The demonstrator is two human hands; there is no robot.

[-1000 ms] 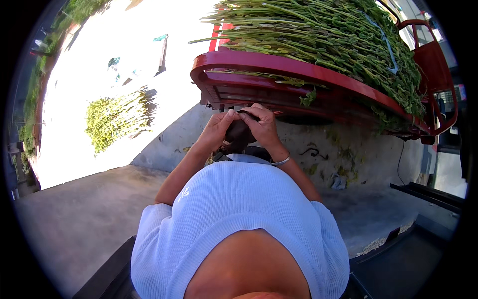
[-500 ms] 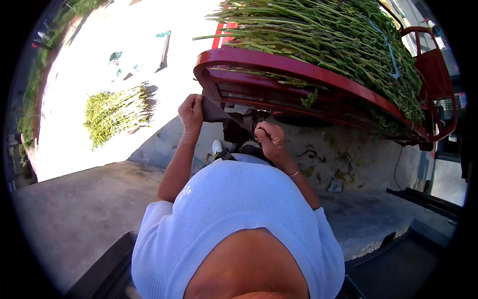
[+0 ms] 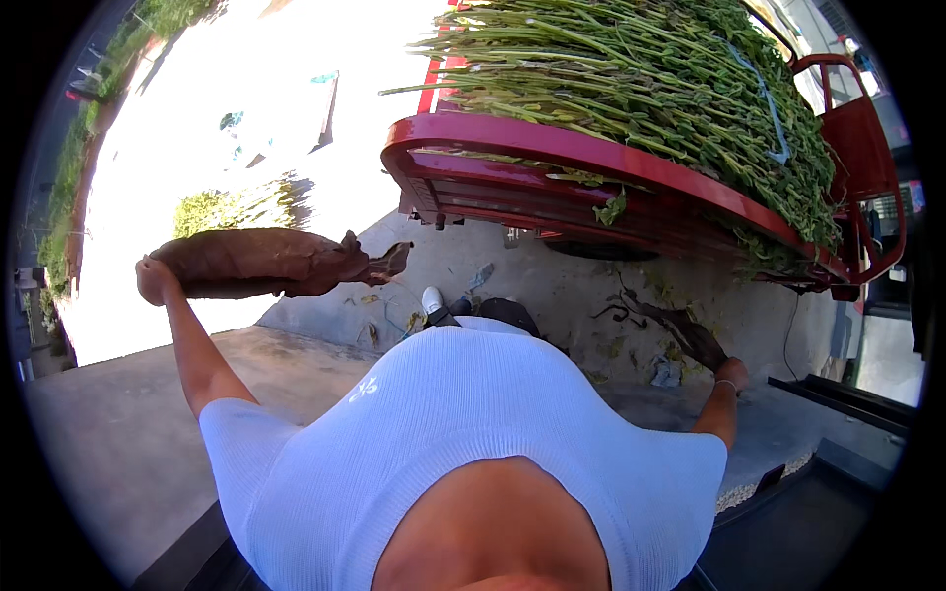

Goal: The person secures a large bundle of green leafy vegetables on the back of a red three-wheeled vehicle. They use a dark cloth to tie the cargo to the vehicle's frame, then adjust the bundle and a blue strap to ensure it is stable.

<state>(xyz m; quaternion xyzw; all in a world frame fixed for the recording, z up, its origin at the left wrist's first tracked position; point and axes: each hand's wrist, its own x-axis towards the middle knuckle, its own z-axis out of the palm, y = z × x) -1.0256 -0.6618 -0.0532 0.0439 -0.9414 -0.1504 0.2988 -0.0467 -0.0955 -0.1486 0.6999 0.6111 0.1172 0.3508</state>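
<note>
My arms are spread wide apart. At the left, my left hand [image 3: 156, 280] is closed on one end of a long dark brown cloth [image 3: 266, 264], which trails sideways toward the middle and tapers to a crumpled, ragged-looking tip. Far over on the other side, my right hand [image 3: 731, 374] grips a narrower dark brown cloth strip [image 3: 685, 330] that reaches up and leftward over the floor. No join shows between the two brown pieces. What kind of cloth article they are cannot be told.
Ahead stands a red metal cart [image 3: 512, 130] heaped with cut green stalks [image 3: 641, 89], a blue tie [image 3: 769, 98] across them. Another stalk bundle [image 3: 241, 209] lies on the sunlit ground. Fallen leaves and scraps [image 3: 665, 371] litter the concrete. A black tray-like object [image 3: 788, 522] sits at lower right.
My hands have swung from close together before my body to far out on both sides. The brown cloth, bunched between them before, now stretches out as two separate-looking lengths.
</note>
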